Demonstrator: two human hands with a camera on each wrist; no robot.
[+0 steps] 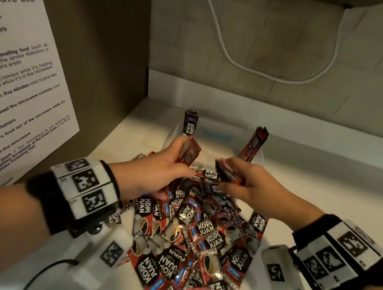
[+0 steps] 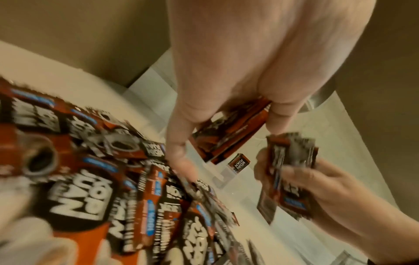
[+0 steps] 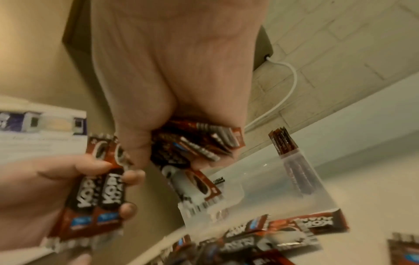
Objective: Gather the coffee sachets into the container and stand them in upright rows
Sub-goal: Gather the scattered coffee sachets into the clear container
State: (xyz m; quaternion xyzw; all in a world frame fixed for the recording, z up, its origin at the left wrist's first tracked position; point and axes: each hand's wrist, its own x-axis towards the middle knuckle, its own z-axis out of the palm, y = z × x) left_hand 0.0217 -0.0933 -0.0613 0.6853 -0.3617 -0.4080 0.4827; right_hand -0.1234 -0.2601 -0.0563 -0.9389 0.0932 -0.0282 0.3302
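Note:
A heap of red-and-black coffee sachets (image 1: 190, 237) lies on the white counter in front of me. Behind it stands a clear plastic container (image 1: 220, 129). A few sachets stand upright at its left end (image 1: 190, 123) and a few lean at its right end (image 1: 254, 142). My left hand (image 1: 185, 153) grips a small stack of sachets (image 2: 229, 132) just in front of the container. My right hand (image 1: 227, 174) grips another stack (image 3: 197, 145) close beside it, above the far edge of the heap. Motion blurs both hands.
A brown cabinet side with a printed notice (image 1: 15, 79) closes off the left. A tiled wall with a hanging white cable (image 1: 241, 62) and a raised white ledge (image 1: 283, 112) run behind the container. Bare counter (image 1: 310, 192) lies to the right.

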